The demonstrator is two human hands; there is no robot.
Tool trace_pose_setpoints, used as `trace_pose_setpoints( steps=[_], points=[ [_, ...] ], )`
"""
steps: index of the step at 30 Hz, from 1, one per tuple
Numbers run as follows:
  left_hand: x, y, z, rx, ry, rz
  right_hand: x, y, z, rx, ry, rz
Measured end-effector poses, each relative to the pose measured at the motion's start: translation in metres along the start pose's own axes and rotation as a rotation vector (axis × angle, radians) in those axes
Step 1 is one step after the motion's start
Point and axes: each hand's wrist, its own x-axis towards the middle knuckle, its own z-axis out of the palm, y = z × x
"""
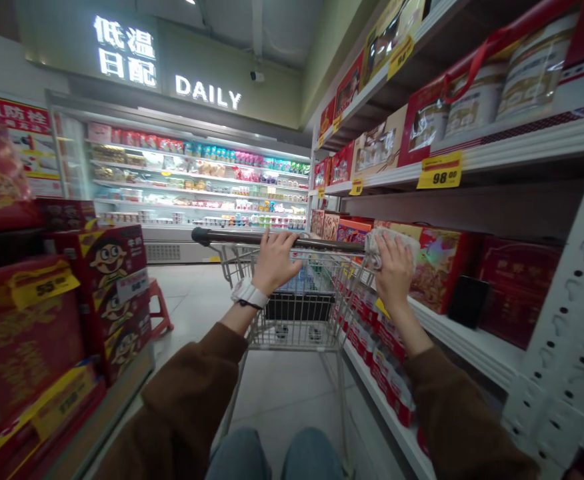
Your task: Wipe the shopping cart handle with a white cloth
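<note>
A wire shopping cart (305, 310) stands directly ahead, its dark handle (329, 245) running across the view. My left hand (276, 260) is closed over the middle of that handle, a white watch on the wrist. At the handle's right end my right hand (393, 263) grips a bunched, light grey cloth (409, 245) that is pressed around the bar. Part of the cloth is hidden beneath the fingers. A dark bin or panel (299, 307) shows through the cart's wires.
White shelving (547, 150) with boxed gifts runs close along the right. A dark phone-like object (469, 301) leans on its lower shelf. Stacked red cartons (117, 267) and a red stool (159, 310) stand on the left. A lit refrigerated display (197, 177) spans the back.
</note>
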Motion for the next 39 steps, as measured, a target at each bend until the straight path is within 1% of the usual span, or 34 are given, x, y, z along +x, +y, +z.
trace_pose_setpoints(
  steps=[3,5,7,8,9,10,11,12,14,15,16,17,19,21,23,25,26,29,31,32,34,37,39],
  points=[
    [-0.001,0.017,0.005,-0.008,0.011,0.001,0.003,-0.039,0.017,0.058,-0.015,0.020],
    [-0.002,0.026,0.004,-0.003,0.010,0.012,0.008,-0.065,0.022,0.101,-0.075,-0.035],
    [-0.003,0.028,-0.001,0.009,-0.012,0.046,0.012,-0.076,0.019,0.141,-0.147,-0.116],
    [-0.005,0.025,-0.005,0.020,-0.025,0.058,0.013,-0.075,0.015,0.160,-0.180,-0.158],
    [-0.008,0.020,-0.011,0.038,-0.035,0.060,0.014,-0.068,0.010,0.174,-0.206,-0.189],
    [-0.013,0.012,-0.017,0.062,-0.037,0.048,0.013,-0.057,0.005,0.187,-0.232,-0.217],
    [-0.018,0.001,-0.026,0.096,-0.024,0.014,0.012,-0.043,0.000,0.189,-0.217,-0.207],
    [-0.025,-0.011,-0.035,0.138,-0.001,-0.028,0.011,-0.028,-0.003,0.178,-0.193,-0.172],
    [-0.041,-0.037,-0.053,0.225,0.060,-0.130,0.007,-0.005,-0.005,0.141,-0.106,-0.036],
    [-0.048,-0.049,-0.062,0.261,0.091,-0.170,0.005,0.000,-0.003,0.128,-0.069,0.031],
    [-0.055,-0.059,-0.070,0.286,0.121,-0.200,0.003,-0.001,0.000,0.121,-0.032,0.094],
    [-0.061,-0.067,-0.076,0.296,0.129,-0.211,0.002,-0.009,0.004,0.123,-0.006,0.140],
    [-0.069,-0.076,-0.085,0.277,0.122,-0.191,0.002,-0.038,0.013,0.145,0.017,0.171],
    [-0.072,-0.078,-0.089,0.241,0.111,-0.169,0.003,-0.076,0.019,0.181,-0.011,0.117],
    [-0.074,-0.079,-0.093,0.210,0.112,-0.159,0.006,-0.106,0.020,0.222,-0.067,0.021],
    [-0.077,-0.083,-0.100,0.196,0.124,-0.152,0.008,-0.119,0.018,0.241,-0.114,-0.031],
    [-0.079,-0.086,-0.104,0.198,0.127,-0.149,0.009,-0.120,0.017,0.240,-0.124,-0.020],
    [-0.087,-0.095,-0.115,0.234,0.125,-0.142,0.009,-0.119,0.017,0.219,-0.103,0.121],
    [-0.091,-0.097,-0.118,0.257,0.116,-0.136,0.009,-0.131,0.020,0.240,-0.093,0.182],
    [-0.092,-0.097,-0.118,0.262,0.116,-0.136,0.009,-0.142,0.022,0.267,-0.099,0.178],
    [-0.092,-0.095,-0.116,0.263,0.119,-0.150,0.011,-0.177,0.024,0.341,-0.121,0.121],
    [-0.092,-0.091,-0.111,0.261,0.119,-0.185,0.020,-0.238,0.024,0.413,-0.165,-0.004],
    [-0.093,-0.090,-0.109,0.266,0.117,-0.200,0.027,-0.273,0.023,0.444,-0.196,-0.087]
  ],
)
